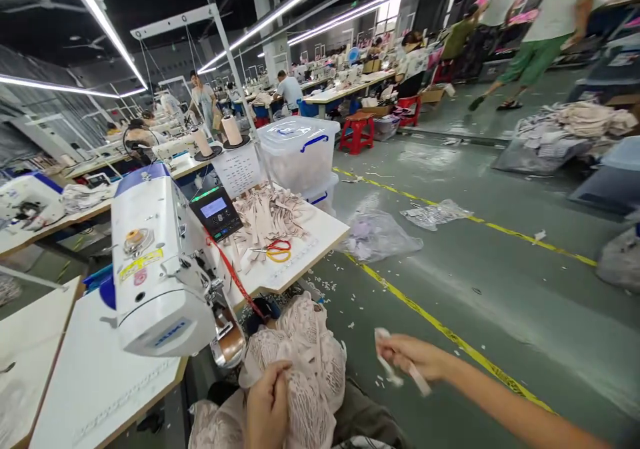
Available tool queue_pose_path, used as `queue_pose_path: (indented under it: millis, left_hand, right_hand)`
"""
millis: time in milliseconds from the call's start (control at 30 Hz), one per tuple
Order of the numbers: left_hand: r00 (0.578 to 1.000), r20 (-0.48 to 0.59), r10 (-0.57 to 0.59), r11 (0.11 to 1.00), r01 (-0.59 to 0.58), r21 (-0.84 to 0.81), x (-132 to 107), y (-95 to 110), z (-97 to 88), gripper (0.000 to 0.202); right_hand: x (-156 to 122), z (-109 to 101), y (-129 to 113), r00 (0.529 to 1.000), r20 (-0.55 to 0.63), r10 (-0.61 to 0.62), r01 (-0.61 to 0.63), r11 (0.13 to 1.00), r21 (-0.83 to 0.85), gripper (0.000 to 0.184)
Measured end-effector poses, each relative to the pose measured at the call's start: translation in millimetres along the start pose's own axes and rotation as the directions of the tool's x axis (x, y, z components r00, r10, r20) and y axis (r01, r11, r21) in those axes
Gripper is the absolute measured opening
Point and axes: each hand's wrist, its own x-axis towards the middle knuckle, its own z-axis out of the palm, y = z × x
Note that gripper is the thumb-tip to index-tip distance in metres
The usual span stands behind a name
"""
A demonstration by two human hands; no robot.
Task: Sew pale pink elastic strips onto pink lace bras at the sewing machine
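Left hand (pixel 267 402) clenched on lace bundle (pixel 305 362) in lap, beside sewing machine (pixel 160 269). Right hand (pixel 413 357) pinches strap (pixel 400 366) out over floor. Risk: strap drops among floor scraps; lace snags on machine.

Lace bundle (pixel 305 362): pale pink cloth, open mesh, soft and matt, bunched under the left hand (pixel 267 406).
Strip (pixel 400 368): thin white fabric, limp, pinched in the right hand (pixel 413 357).
Sewing machine (pixel 157 269): white painted casing, smooth and glossy; shiny metal near the needle end.
Surface (pixel 300 252): pale laminate top, smooth, with a wood-coloured edge.
Scissors (pixel 275 249): red and yellow plastic handles, glossy.
Storage bin (pixel 297 149): clear plastic, slightly cloudy.
Floor (pixel 500 282): grey-green, smooth, faint sheen.
Bags on the floor (pixel 380 236): thin, crinkled transparent plastic.
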Motion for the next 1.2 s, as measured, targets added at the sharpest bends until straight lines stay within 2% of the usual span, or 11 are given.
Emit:
queue_pose_path:
  millis: [100,200,400,533,667,767,867,967,1033,1133,1200]
  left_hand:
    - [0.999,0.000,0.042,0.999,-0.042,0.002,1,25,-6.6,0.032]
    - [0.990,-0.041,0.135,0.991,-0.136,-0.004,-1,38,-9.7,0.031]
    - [0.996,-0.024,0.083,0.994,-0.084,-0.063,-3,35,-10.8,0.035]
    - [0.975,0.140,0.173,0.981,-0.158,-0.113,-4,36,-16.4,0.043]
    - [0.974,0.224,0.035,0.995,-0.014,-0.096,-4,39,-21.4,0.042]
    - [0.976,0.206,-0.063,0.983,0.097,-0.157,-1,45,-22.1,0.046]
    - [0.982,0.185,-0.025,0.991,0.048,-0.125,5,48,-23.5,0.048]
    - [0.987,0.032,0.157,0.985,-0.159,0.062,9,40,-33.1,0.036]
    - [0.958,-0.097,0.271,0.930,-0.234,0.284,10,29,-44.0,0.033]
    - [0.926,-0.237,0.292,0.802,-0.102,0.589,8,13,-59.1,0.037]
    - [0.931,-0.275,0.242,0.744,0.004,0.668,7,7,-65.4,0.036]
  right_hand:
    - [7,19,-14,0.994,0.062,-0.093,0.068,0.944,0.322,0.037]
    - [0,53,-35,0.946,0.152,-0.286,0.117,0.740,0.663,0.033]
    - [-1,123,-83,0.885,0.257,-0.390,0.073,0.658,0.749,0.030]
    - [10,154,-100,0.850,0.366,-0.380,-0.036,0.650,0.759,0.031]
    - [29,166,-97,0.832,0.401,-0.384,0.018,0.740,0.672,0.024]
    - [30,164,-82,0.775,0.523,-0.355,0.206,0.924,0.322,0.035]
    - [28,160,-76,0.750,0.565,-0.345,0.434,0.900,-0.027,0.038]
    - [41,163,-87,0.791,0.367,-0.489,0.562,0.819,-0.120,0.035]
    - [58,169,-100,0.811,0.304,-0.499,0.548,0.831,-0.097,0.035]
    - [80,182,-117,0.797,0.427,-0.427,0.501,0.863,-0.073,0.036]
    - [87,191,-125,0.769,0.502,-0.395,0.506,0.856,-0.101,0.032]
